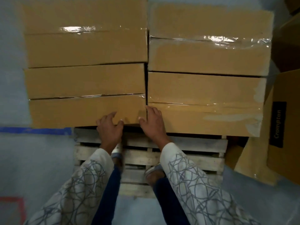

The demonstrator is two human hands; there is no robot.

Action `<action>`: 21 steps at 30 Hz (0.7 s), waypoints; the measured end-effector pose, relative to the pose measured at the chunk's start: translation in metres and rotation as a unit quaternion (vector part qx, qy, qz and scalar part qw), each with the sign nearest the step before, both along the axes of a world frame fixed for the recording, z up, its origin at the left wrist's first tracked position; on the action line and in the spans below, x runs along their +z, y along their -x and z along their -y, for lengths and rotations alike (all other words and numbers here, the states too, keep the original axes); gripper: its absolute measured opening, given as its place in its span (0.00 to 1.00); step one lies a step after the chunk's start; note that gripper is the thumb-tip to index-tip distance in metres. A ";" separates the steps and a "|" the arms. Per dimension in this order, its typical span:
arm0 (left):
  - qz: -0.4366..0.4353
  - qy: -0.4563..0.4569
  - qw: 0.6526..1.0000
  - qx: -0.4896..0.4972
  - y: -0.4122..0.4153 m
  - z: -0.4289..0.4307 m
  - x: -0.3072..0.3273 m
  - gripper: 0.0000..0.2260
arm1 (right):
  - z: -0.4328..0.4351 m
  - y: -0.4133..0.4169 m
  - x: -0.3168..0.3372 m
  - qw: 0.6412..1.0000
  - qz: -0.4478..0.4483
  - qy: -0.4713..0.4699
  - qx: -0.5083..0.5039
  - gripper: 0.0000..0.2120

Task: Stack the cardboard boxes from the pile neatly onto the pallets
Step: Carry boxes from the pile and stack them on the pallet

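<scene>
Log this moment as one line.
left hand: grips near-left box edge | right hand: flat on near-right box by seam | pallet: four boxes, two by two

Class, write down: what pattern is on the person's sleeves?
The sleeves are off-white with tangled grey looping lines, best seen in the head view.

Far left box [84,15]: running off the top edge.
Pallet [178,143]: lying mostly hidden under the stacked boxes [204,88].
Printed box [290,135]: being cut by the right edge.
Left hand [110,127]: blurring at the near left box's [84,111] edge, its grip being unclear.
Red tape [11,200]: running off the left edge.
</scene>
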State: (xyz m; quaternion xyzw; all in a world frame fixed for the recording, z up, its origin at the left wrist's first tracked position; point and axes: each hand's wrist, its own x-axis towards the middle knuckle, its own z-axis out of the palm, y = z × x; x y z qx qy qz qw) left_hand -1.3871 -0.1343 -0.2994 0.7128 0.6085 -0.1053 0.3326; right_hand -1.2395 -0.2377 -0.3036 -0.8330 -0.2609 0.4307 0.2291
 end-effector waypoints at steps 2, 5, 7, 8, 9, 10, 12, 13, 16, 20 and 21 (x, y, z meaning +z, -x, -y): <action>-0.001 -0.018 1.000 -0.002 0.027 -0.025 -0.013 0.21 | -0.016 0.004 -0.002 1.000 -0.007 0.017 -0.013 0.29; 0.008 -0.035 0.999 -0.001 0.057 -0.068 -0.037 0.21 | -0.040 0.004 -0.013 0.999 0.008 0.026 -0.034 0.30; 0.014 -0.049 0.999 0.001 0.066 -0.100 -0.045 0.19 | -0.056 0.006 -0.023 0.997 0.024 0.035 -0.057 0.31; 0.017 -0.064 0.998 0.006 0.071 -0.118 -0.046 0.18 | -0.064 0.006 -0.027 0.996 0.028 0.041 -0.071 0.31; 0.021 -0.080 0.996 0.013 0.078 -0.136 -0.048 0.18 | -0.071 0.007 -0.030 0.995 0.031 0.047 -0.087 0.31; 0.024 -0.096 0.995 0.017 0.086 -0.153 -0.050 0.18 | -0.078 0.008 -0.031 0.993 0.037 0.052 -0.103 0.30; 0.013 -0.116 0.993 0.030 0.107 -0.191 -0.058 0.22 | -0.090 0.011 -0.035 0.989 0.063 0.055 -0.125 0.27; 0.002 -0.122 0.992 0.043 0.117 -0.210 -0.061 0.25 | -0.095 0.013 -0.037 0.986 0.075 0.059 -0.139 0.26; -0.073 -0.115 0.985 0.110 0.137 -0.259 -0.069 0.35 | -0.106 0.021 -0.041 0.975 0.108 0.086 -0.173 0.28; -0.157 -0.078 0.956 0.234 0.162 -0.303 -0.073 0.56 | -0.116 0.030 -0.039 0.965 0.115 0.150 -0.183 0.38; -0.127 -0.042 0.964 0.229 0.177 -0.312 -0.082 0.57 | -0.118 0.032 -0.040 0.961 0.110 0.164 -0.191 0.39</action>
